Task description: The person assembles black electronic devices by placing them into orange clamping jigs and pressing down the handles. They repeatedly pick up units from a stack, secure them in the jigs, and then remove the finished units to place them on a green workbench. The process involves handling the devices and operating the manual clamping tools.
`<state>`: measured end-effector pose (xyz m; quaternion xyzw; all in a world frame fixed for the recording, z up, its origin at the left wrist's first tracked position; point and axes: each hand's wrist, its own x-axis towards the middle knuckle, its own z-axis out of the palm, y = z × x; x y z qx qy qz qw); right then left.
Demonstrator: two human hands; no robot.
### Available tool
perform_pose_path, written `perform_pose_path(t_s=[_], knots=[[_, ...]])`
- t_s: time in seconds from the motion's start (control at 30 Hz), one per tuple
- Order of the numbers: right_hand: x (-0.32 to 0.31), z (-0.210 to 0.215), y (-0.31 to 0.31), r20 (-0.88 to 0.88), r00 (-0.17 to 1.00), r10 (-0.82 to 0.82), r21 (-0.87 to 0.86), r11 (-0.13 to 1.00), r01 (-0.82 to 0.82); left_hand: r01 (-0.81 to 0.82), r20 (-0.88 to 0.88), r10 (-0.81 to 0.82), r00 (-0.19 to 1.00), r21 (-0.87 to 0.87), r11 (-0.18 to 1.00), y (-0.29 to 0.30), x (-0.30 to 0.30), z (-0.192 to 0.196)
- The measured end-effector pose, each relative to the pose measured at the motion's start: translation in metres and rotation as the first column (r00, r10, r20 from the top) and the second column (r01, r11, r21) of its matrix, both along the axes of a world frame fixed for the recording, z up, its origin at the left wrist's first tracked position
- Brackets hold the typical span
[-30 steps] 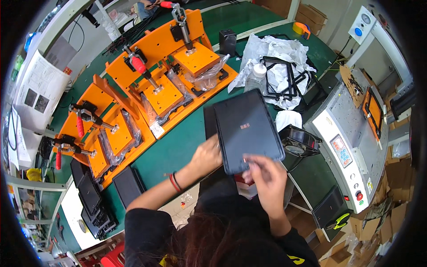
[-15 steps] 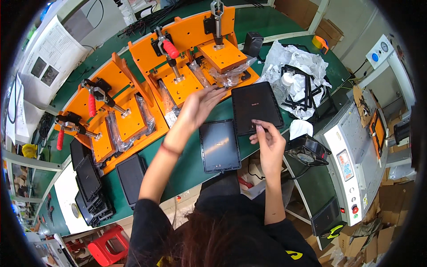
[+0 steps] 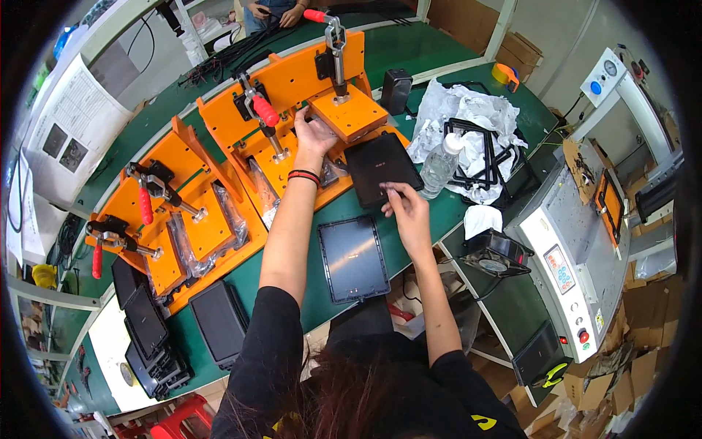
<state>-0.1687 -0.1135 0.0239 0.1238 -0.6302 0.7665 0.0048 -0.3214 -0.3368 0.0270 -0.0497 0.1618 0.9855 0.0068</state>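
A green-topped workbench (image 3: 409, 44) curves through a cluttered assembly shop, with cardboard boxes to the right and a grey control cabinet (image 3: 585, 256) beside the person's seat. Nearest the body, a tablet shell with a glossy dark face (image 3: 353, 257) lies flat on the green mat, apart from both hands; it looks set aside, though whether it is finished cannot be told. A little farther out, the right hand (image 3: 409, 212) rests its loosely curled fingers on the near corner of a second black tablet panel (image 3: 382, 168), which lies partly on the mat and partly against the orange fixture; thumb and forefinger seem pinched at its edge, so it appears touched more than lifted. Farther still, the left hand (image 3: 314, 135), with bands at the wrist, reaches to the orange press jig (image 3: 347, 113), fingers spread and bent on the raised block under the toggle clamp (image 3: 333, 44); it grips nothing that can be seen. Judging by this, the panel is not yet seated in the jig and the clamp stands unpressed. More black tablets (image 3: 150, 329) wait stacked at the left.
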Motion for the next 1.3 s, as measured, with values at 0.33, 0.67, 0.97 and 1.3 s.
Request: perform_pose_path(t_s=[0.33, 0.67, 0.97, 1.3], knots=[[-0.085, -0.039, -0.023, -0.006, 0.988, 0.151, 0.072, 0.986, -0.150, 0.064, 0.029, -0.064, 0.998, -0.014, 0.998, 0.010, 0.013, 0.010], [-0.098, -0.016, -0.038, -0.058, 0.991, 0.119, 0.526, 0.848, -0.070, -0.005, 0.146, 0.020, 0.989, -0.103, 0.995, -0.015, 0.001, -0.001], [-0.088, -0.025, -0.026, -0.249, 0.968, 0.006, 0.473, 0.874, 0.117, 0.048, 0.129, -0.036, 0.991, -0.095, 0.994, -0.018, 0.004, -0.006], [-0.115, -0.028, -0.041, -0.357, 0.930, -0.083, 0.544, 0.791, 0.279, 0.084, 0.106, -0.077, 0.991, -0.059, 0.995, -0.027, -0.008, -0.018]])
